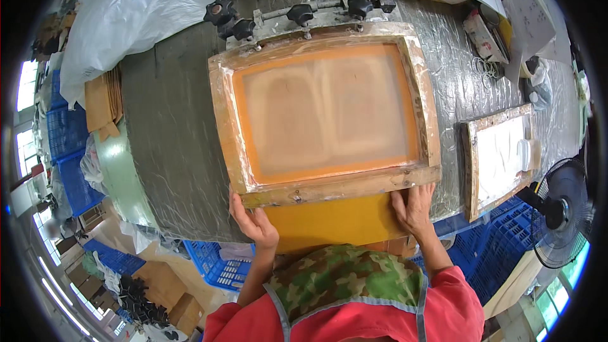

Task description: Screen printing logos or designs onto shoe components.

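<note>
A wooden screen printing frame [342, 189] lies before me, its pale mesh [323, 114] bordered in orange and showing two faint rounded shapes. My left hand [254, 223] grips the near left corner, with fingertips against the wood. At the near right part of the frame is my right hand [415, 210], its fingers closed on the lower edge and partly hidden by it. Beneath the near edge a mustard-yellow sheet [332, 220] sticks out toward me. Along the far side, a metal clamp bar with several black star knobs [300, 14] holds the frame.
A smaller wooden frame [472, 171] with white material rests to the right, near a black fan [560, 212]. White plastic sheeting [136, 19] and brown paper pieces [101, 104] lie at left. Boxes and papers [487, 25] crowd the far right. A blue crate [218, 266] stands below the table edge.
</note>
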`<state>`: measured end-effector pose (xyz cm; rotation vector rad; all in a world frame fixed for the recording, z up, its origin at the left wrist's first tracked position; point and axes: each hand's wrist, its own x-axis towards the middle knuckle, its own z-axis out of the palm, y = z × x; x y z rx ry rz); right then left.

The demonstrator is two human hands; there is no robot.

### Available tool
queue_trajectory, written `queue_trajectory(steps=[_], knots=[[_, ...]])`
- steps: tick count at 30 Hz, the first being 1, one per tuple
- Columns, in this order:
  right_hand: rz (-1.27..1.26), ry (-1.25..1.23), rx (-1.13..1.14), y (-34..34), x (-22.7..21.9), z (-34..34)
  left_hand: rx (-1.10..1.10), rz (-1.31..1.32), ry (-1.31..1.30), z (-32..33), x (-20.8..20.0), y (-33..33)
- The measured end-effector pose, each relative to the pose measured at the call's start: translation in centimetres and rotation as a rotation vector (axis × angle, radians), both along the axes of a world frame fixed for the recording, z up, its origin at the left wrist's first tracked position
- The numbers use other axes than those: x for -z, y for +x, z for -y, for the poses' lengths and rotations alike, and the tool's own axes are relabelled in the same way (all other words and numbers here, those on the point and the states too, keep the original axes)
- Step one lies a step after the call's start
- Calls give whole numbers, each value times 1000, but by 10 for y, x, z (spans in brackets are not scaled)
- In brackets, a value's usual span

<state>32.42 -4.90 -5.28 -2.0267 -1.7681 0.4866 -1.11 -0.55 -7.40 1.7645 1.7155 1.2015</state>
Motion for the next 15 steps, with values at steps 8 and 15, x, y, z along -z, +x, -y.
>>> queue_trajectory(steps=[8, 15], knots=[[6, -392, -372, 3, 8, -32, 36, 10, 38, 0, 1, 0], [110, -139, -500, 6, 28, -30, 65, 59, 20, 3, 4, -4]])
